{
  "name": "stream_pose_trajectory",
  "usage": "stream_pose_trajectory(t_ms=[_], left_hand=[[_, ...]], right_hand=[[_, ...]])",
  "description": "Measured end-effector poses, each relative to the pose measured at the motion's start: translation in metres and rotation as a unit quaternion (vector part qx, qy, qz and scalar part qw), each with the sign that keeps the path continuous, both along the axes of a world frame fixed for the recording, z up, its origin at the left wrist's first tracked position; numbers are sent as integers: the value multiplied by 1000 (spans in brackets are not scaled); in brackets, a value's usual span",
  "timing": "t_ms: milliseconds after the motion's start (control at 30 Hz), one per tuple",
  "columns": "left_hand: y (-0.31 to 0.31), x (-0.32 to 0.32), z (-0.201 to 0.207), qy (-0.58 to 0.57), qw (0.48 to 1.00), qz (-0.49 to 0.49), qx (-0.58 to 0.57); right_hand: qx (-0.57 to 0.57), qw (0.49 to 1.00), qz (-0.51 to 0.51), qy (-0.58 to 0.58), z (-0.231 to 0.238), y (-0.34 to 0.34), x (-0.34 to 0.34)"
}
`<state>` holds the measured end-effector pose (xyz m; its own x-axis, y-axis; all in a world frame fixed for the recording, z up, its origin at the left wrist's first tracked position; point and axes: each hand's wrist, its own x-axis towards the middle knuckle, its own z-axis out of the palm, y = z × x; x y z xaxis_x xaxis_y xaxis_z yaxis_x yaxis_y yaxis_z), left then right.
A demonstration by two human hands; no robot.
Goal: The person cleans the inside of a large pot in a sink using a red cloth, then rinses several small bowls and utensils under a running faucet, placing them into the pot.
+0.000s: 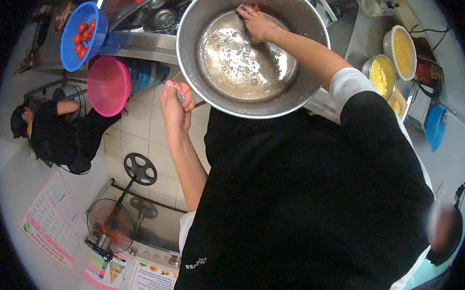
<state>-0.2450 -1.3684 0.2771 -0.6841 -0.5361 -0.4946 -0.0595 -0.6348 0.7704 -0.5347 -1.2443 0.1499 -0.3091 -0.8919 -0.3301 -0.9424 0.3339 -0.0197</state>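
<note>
A large round steel pot [254, 109] stands in front of me at the top of the view, with wet sheen and bubbly water over its bottom. My right hand [258, 25] reaches down inside it, against the far wall. Under its fingers is a small pinkish-red wad [248, 8], perhaps a cloth or scrubber, mostly covered. Left of the pot, my left hand [178, 105] is closed in a fist round a short grey metal piece [179, 96]. It looks like a handle; whether it joins the pot cannot be made out.
A blue basin [66, 42] of tomatoes and a pink basin [108, 91] stand at left, near a person [60, 129] in black. A pedestal fan [110, 225] stands below. At right are bowls of yellow food [381, 76] and grains [403, 54]. Behind the pot runs a metal sink edge [145, 44].
</note>
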Motion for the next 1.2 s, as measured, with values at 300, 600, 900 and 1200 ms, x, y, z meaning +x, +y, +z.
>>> stream_pose_trajectory(t_ms=[300, 600, 900, 1200], left_hand=[[0, 5, -10, 16, 998, 57, 12], [-3, -5, -2, -30, 999, 20, -9], [-8, -13, 7, -4, 980, 81, 184], [0, -14, 7, -19, 999, 6, 29]], right_hand=[[-15, 864, 236, -444, 20, 53, 64], [-55, 905, 288, -309, 1, 7, 114], [304, 878, -277, 243, -33, -15, 27], [12, 885, -416, -207, -8, 59, -16]])
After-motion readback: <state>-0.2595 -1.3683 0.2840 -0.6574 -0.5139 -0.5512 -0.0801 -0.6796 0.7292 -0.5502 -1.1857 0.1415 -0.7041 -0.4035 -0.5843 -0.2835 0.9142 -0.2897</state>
